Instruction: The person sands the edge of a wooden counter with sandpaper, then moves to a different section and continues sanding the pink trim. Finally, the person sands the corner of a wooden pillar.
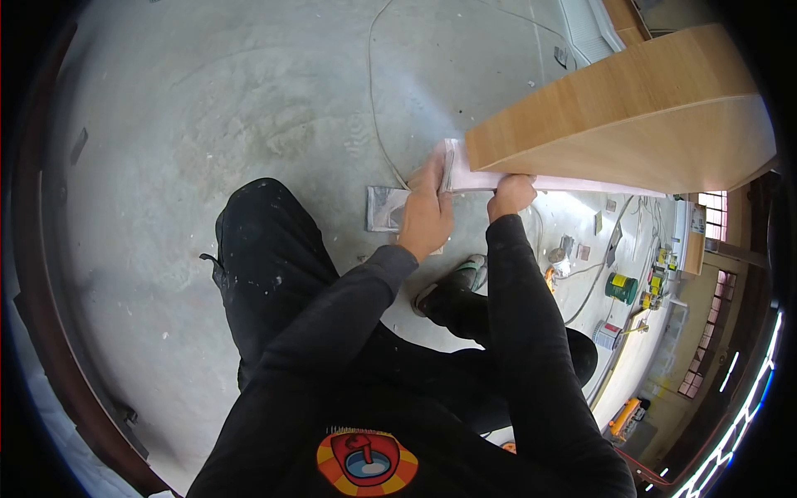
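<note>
A large wooden piece with a curved, wood-grained side (598, 112) rises at the upper right. Along its lower side runs a pale pinkish edge strip (477, 181). My left hand (427, 212) is closed at the near end of this strip, its fingers pressed around a thin grey edge there; what it holds is partly hidden by the fingers. My right hand (512, 196) is wrapped round the underside of the pale strip, a little farther right. Beside my left hand, a grey rectangular sheet with a shiny surface (384, 207) lies on the floor.
A thin cable (373, 91) crosses the grey concrete floor (249, 108). My shoe (452, 282) is below the hands. To the right stand a green can (621, 287), a white container (608, 335) and scattered scraps with more cords. An orange tool (628, 417) lies farther off.
</note>
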The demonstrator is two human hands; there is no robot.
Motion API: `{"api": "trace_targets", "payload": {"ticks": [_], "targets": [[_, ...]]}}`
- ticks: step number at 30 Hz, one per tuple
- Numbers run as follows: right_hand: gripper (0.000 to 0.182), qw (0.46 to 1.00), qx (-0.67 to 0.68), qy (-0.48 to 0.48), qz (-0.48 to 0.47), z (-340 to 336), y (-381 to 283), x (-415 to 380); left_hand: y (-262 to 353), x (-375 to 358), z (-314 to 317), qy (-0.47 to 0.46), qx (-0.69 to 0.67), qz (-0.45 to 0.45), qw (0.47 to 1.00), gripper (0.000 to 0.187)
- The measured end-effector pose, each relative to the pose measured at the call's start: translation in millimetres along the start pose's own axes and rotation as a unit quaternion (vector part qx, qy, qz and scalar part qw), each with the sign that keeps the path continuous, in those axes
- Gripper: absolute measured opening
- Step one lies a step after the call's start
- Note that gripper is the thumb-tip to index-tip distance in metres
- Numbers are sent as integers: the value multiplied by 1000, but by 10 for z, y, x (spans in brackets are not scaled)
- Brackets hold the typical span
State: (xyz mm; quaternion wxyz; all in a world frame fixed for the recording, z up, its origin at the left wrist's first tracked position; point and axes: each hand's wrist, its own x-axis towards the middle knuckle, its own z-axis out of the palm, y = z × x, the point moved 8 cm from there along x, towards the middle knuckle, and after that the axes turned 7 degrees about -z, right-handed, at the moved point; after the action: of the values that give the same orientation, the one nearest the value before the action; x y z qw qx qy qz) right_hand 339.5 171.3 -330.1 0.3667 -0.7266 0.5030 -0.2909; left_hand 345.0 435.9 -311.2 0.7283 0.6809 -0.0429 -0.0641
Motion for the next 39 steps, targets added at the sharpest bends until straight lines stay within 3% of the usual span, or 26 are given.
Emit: {"api": "trace_targets", "payload": {"ticks": [3, 5, 7, 8, 10, 12, 14, 17, 20, 22, 24, 27, 29, 30, 32, 33, 36, 38, 39], "targets": [[60, 1000, -31, -3, 0, -33, -95, -64, 26, -103, 115, 34, 79, 68, 994, 59], [60, 997, -78, -5, -18, -80, -219, -149, -39, -216, 201, 30, 58, 49, 997, 59], [63, 994, 88, -7, 59, -71, -251, -277, -24, -134, 155, 28, 38, 34, 998, 60], [63, 994, 88, -7, 57, 16, -102, -137, -41, 2, 141, 22, 33, 29, 999, 59], [62, 996, -39, 55, -56, 43, 239, 238, -83, 162, 147, 12, 24, 18, 999, 58], [62, 998, -5, 65, -13, -67, 65, 28, -75, 294, 121, 23, 39, 32, 998, 56], [62, 997, 31, 65, 26, -55, 90, 8, -4, -168, 239, 53, 26, 37, 998, 55], [61, 992, -35, 24, -119, 164, 382, 392, 40, -149, 186, 72, 13, 53, 996, 55], [60, 987, -41, 32, -155, 72, 453, 457, -86, -33, 245, 37, 9, 38, 999, 56], [44, 999, 32, 9, 11, 36, 164, 120, -129, 115, 208, 11, 25, 24, 999, 57], [45, 971, -175, -39, -156, 136, 60, 177, 0, -196, 249, 26, -13, 30, 999, 55], [46, 985, -82, -61, -141, 141, 76, 206, -51, -128, 229, 52, 46, 29, 997, 57], [46, 998, 48, -9, -24, 79, 250, 216, -171, 288, 151, -17, 36, -55, 998, 58], [46, 998, 49, -8, -25, 39, 140, 125, -167, 202, 184, -17, 36, -54, 998, 58], [47, 998, -26, -36, -39, -21, -172, -107, 15, -198, 219, 43, 4, 34, 998, 56], [47, 998, -24, -37, -39, -3, -143, -76, 61, -345, 251, 53, 28, 23, 998, 55], [48, 987, -121, -48, -98, 25, -147, -15, -29, -19, 224, 54, 17, 23, 998, 55], [48, 998, 68, 8, 16, -36, -28, -61, -133, 150, 174, 36, 23, 3, 999, 55], [48, 997, 69, 7, 13, -4, 138, 59, -153, 241, 156, 27, 30, -8, 999, 55]]}}
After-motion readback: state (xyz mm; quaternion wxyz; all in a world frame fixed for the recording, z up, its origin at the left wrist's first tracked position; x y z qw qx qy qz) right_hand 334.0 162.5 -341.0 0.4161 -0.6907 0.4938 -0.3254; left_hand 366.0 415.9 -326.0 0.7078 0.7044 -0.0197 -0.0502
